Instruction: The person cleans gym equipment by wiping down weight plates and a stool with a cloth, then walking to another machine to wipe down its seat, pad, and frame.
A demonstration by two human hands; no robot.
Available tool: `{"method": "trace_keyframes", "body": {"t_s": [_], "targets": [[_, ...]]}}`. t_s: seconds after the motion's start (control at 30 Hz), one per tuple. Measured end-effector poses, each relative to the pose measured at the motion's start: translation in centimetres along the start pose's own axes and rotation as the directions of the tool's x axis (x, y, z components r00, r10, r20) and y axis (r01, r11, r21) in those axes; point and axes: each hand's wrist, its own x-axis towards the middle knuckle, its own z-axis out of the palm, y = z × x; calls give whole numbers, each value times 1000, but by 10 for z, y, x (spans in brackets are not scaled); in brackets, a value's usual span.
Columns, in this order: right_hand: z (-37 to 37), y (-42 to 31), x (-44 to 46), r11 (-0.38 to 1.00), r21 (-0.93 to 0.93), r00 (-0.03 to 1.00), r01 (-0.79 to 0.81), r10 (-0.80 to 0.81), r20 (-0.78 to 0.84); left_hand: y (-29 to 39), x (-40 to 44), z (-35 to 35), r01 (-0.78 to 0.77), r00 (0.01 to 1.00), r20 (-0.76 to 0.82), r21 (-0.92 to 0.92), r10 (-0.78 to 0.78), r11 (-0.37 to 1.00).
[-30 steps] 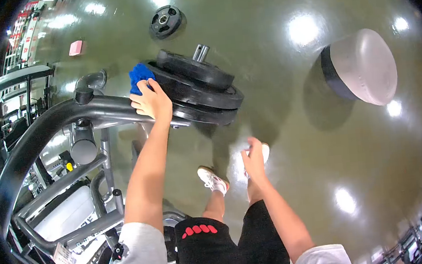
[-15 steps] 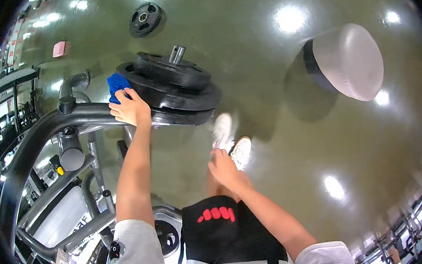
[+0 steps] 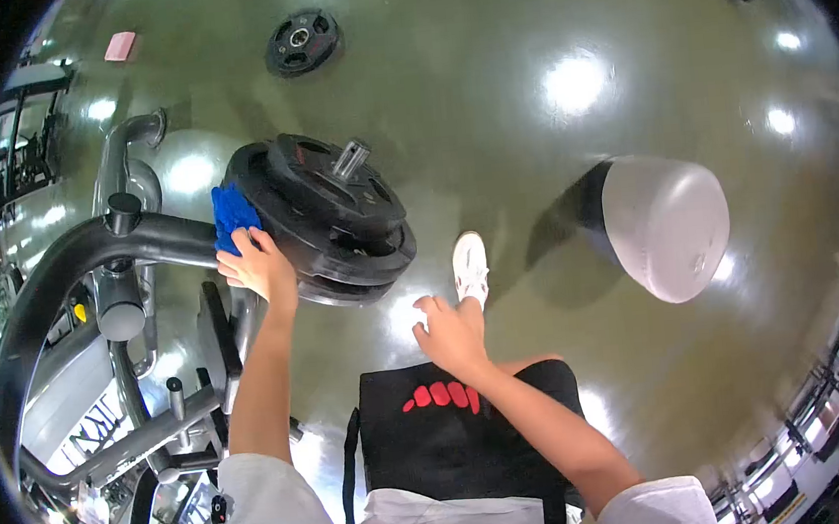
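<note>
My left hand (image 3: 262, 266) is closed on a blue cloth (image 3: 234, 216), which it presses against the rear side of the stacked black weight plates (image 3: 322, 233). The plates hang on the machine's sleeve, whose chrome end (image 3: 352, 158) sticks out beyond them. Just left of the cloth, the dark curved bar (image 3: 163, 237) of the machine frame meets the stack. My right hand (image 3: 454, 337) hovers in front of my black apron (image 3: 455, 439), fingers loosely bent and apart, holding nothing.
A loose weight plate (image 3: 304, 43) lies on the green floor ahead. At the right stands a grey-white, rounded object (image 3: 671, 230) with a black base. A pink block (image 3: 120, 47) rests at the far left. Machine tubes (image 3: 120, 318) crowd my left side.
My view has shifted, so the plates and grey-white object sit lower in the picture. The left hand stays at the stack with the cloth. One shoe is now visible instead of two.
</note>
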Motion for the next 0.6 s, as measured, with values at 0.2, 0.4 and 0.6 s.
{"method": "trace_keyframes", "body": {"t_s": [0.2,0.4,0.6], "targets": [[-2,8,44,999,25,998,-37,35,51,1,0,-2,20,999,44,40,-22,999],[-2,5,81,998,28,943,57,-64,328,38,6,-50,156,964,209,64,-166,986],[-19,11,119,989,-28,901,143,-118,416,73,-65,-88,333,871,419,-118,-257,936]]}}
